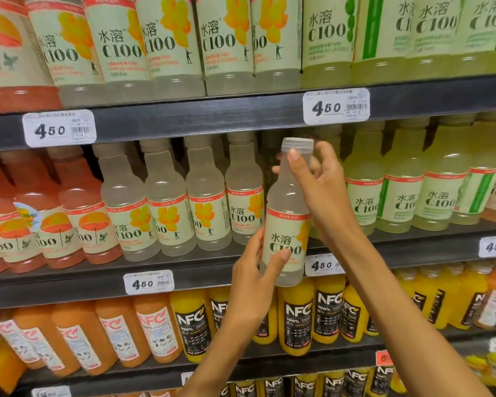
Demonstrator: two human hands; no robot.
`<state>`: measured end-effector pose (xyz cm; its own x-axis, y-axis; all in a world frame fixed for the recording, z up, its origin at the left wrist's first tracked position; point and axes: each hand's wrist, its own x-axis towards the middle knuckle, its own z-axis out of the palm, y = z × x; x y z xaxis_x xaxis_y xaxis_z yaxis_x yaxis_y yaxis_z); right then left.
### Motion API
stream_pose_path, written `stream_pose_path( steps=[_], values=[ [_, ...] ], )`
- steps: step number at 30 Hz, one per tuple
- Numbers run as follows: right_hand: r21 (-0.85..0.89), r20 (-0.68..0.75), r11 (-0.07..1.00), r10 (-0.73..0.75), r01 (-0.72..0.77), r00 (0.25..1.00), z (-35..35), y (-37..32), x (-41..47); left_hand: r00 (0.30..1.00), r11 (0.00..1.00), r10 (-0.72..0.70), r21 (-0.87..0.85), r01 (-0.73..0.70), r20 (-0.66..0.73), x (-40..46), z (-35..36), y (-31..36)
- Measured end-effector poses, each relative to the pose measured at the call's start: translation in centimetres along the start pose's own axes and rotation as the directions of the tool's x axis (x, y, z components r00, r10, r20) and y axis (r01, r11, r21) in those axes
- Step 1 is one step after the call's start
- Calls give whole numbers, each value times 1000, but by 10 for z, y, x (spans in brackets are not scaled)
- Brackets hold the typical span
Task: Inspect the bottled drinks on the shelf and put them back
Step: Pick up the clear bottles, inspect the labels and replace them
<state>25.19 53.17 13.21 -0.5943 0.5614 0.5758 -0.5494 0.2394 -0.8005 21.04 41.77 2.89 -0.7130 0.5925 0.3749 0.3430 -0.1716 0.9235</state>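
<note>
A pale lemon C100 bottle (287, 224) with a grey cap is held upright in front of the middle shelf (184, 270), tilted slightly to the right. My left hand (255, 270) grips its lower label and base, thumb across the front. My right hand (318, 181) pinches the neck just under the cap from the right. A dark gap in the row lies behind the bottle, between the lemon bottles (206, 202) on the left and the green lime bottles (364, 190) on the right.
Pink grapefruit bottles (55, 213) fill the middle shelf's left end. The upper shelf (212, 116) carries more C100 bottles. Below stand orange juice bottles (121, 330) and yellow NFC bottles (297, 316). White price tags (59, 128) hang on the shelf edges.
</note>
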Motion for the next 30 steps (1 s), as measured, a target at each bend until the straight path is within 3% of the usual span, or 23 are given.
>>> stream_pose_path(
  steps=[7,11,15,18,20,26,30],
  values=[
    [-71,-76,997,20,-26,997,5,2,21,998,996,23,88,-18,-56,11,6,11],
    [-206,-74,978,9,-24,997,7,12,28,984,923,121,379,-63,-130,12,12,5],
    [-288,-65,957,-71,49,995,9,23,29,958,856,232,504,-119,-168,8,17,-7],
    [-388,-96,921,-86,42,992,9,26,29,938,791,260,607,-73,-227,15,19,-12],
    [-471,-78,881,-105,56,991,8,26,27,917,755,293,654,-48,-271,19,22,-15],
    [-762,25,631,-197,146,980,-4,28,9,879,710,359,703,-39,-314,28,28,-23],
    [-789,-12,598,-244,141,970,-4,25,8,881,680,378,731,-55,-285,29,30,-21]
  ],
)
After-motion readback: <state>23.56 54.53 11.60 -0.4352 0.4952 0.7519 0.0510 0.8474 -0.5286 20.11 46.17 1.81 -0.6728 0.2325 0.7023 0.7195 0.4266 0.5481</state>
